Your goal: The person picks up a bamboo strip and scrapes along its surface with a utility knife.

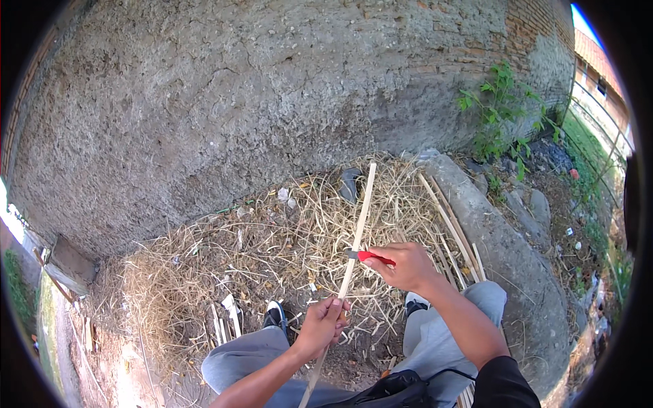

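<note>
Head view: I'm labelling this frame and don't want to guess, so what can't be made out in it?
All in the head view:
Pale strip: near end cut off by the lower edge.
Red handle: rear covered by the right hand.
Dark tool front: too small to tell whether it cuts into the strip.
Right shoe: partly hidden by the grey trouser leg.
Black bag: cut off by the lower edge.
</note>
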`<state>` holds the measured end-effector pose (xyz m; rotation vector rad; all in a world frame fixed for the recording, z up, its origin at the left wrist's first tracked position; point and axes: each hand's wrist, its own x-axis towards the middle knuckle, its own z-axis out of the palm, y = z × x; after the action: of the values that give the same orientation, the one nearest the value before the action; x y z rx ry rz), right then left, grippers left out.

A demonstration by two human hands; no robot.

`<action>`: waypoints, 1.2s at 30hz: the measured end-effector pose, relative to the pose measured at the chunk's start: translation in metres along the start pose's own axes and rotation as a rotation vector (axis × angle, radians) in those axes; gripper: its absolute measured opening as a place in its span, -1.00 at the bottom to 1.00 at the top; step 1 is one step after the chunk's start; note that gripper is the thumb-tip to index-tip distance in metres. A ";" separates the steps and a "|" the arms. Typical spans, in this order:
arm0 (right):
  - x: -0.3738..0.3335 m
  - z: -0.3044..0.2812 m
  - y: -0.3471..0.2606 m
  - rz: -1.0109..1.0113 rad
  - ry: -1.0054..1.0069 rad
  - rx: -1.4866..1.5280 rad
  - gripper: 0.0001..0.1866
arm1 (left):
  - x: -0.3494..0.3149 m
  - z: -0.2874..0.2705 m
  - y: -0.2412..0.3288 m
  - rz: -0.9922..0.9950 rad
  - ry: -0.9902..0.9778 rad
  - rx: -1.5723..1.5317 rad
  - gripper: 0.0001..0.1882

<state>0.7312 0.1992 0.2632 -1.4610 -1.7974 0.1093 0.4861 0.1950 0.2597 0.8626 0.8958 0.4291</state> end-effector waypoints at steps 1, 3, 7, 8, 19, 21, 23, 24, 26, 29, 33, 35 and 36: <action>-0.001 0.001 0.003 -0.024 0.003 0.001 -0.67 | -0.004 0.001 0.003 0.052 0.042 0.139 -0.72; -0.002 0.002 0.002 -0.046 0.002 0.002 -0.66 | -0.011 0.001 0.010 0.102 0.085 0.275 -0.73; -0.008 0.006 -0.013 -0.050 -0.015 0.006 -0.71 | -0.014 -0.011 0.002 0.158 0.153 0.363 -0.71; -0.009 0.009 -0.016 -0.058 -0.003 -0.050 -0.71 | -0.012 -0.016 -0.007 0.274 0.192 0.512 -0.71; -0.019 0.029 -0.014 -0.003 -0.015 -0.069 -0.70 | -0.020 -0.029 -0.021 0.365 0.231 0.687 -0.71; -0.018 0.027 0.001 -0.004 0.025 -0.073 -0.69 | -0.025 -0.026 -0.023 0.332 0.213 0.674 -0.71; -0.008 0.020 0.042 0.088 0.207 -0.175 -0.69 | -0.039 -0.024 -0.029 0.311 0.097 0.613 -0.70; 0.002 0.005 0.053 0.169 0.154 -0.195 -0.69 | -0.047 -0.026 -0.031 0.311 0.103 0.620 -0.70; 0.004 -0.019 0.063 0.264 0.115 -0.240 -0.69 | -0.050 -0.029 -0.031 0.188 0.059 0.577 -0.70; 0.005 -0.027 0.059 0.315 0.277 -0.071 -0.69 | -0.037 -0.037 -0.025 0.053 0.075 0.404 -0.71; -0.010 -0.009 0.000 0.236 -0.042 0.138 -0.69 | -0.035 -0.040 -0.009 -0.123 0.036 0.012 -0.72; -0.018 0.002 -0.008 0.180 -0.084 0.119 -0.68 | -0.032 -0.034 -0.001 -0.162 0.075 0.040 -0.73; -0.019 0.009 -0.008 0.090 -0.088 0.109 -0.68 | -0.031 -0.033 0.001 -0.165 0.078 0.054 -0.71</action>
<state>0.7200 0.1840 0.2513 -1.4785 -1.7664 0.3170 0.4416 0.1911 0.2647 0.8178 1.0463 0.2977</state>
